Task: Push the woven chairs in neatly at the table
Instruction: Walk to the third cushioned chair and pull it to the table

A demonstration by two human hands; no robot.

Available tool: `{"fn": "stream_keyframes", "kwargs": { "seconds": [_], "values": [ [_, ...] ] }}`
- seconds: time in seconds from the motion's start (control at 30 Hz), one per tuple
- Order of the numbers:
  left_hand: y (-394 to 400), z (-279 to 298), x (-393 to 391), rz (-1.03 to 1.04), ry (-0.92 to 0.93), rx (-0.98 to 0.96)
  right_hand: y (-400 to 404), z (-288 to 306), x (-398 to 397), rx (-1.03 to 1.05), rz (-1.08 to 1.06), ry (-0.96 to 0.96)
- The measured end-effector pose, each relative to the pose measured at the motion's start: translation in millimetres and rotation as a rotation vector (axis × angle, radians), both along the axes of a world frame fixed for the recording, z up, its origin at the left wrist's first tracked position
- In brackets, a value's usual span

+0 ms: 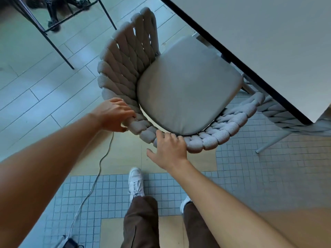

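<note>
A woven chair [123, 56] with thick grey rope weave and a grey seat cushion [186, 90] stands below me, its front edge just under the white table [268, 42] with a black rim. My left hand [114, 114] is curled around the chair's curved back rim. My right hand [170, 149] rests on the same rim further right, fingers over the rope and thumb spread out. A second woven chair [286, 117] shows partly under the table at the right.
A black-legged glass table [59, 24] stands at the top left. A white cable [100, 163] runs across the floor to a dark adapter [70, 243] at the bottom. My feet in white shoes [136, 181] stand on the small-tiled floor behind the chair.
</note>
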State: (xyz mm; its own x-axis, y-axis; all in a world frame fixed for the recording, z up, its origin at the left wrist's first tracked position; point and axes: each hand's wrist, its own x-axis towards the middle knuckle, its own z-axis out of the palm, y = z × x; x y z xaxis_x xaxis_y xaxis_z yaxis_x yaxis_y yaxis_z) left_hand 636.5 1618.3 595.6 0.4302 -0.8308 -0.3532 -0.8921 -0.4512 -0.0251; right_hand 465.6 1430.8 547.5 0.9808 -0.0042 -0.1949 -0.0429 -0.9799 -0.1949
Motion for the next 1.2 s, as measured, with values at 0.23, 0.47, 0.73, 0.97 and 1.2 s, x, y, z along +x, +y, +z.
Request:
{"fn": "stream_keyframes", "kwargs": {
  "seconds": [0.23, 0.47, 0.73, 0.97, 1.2],
  "values": [
    [3.7, -16.7, 22.7, -0.096, 0.068, -0.06, 53.4, 4.5, 33.1, -0.029, -0.158, -0.038],
    [9.9, -30.9, 34.7, -0.164, 0.1, -0.194, 60.4, 1.2, 47.8, -0.106, -0.299, -0.018],
    [0.7, -39.2, 51.8, -0.175, 0.066, -0.201, 53.5, 2.7, 63.7, -0.119, -0.335, -0.018],
    [-2.3, -45.2, 54.1, -0.13, 0.013, -0.104, 53.1, 4.2, 63.5, -0.084, -0.345, -0.046],
    [-4.0, -35.4, 40.6, -0.027, 0.013, -0.068, 45.8, 9.3, 62.4, 0.035, -0.335, 0.122]
  ]
}}
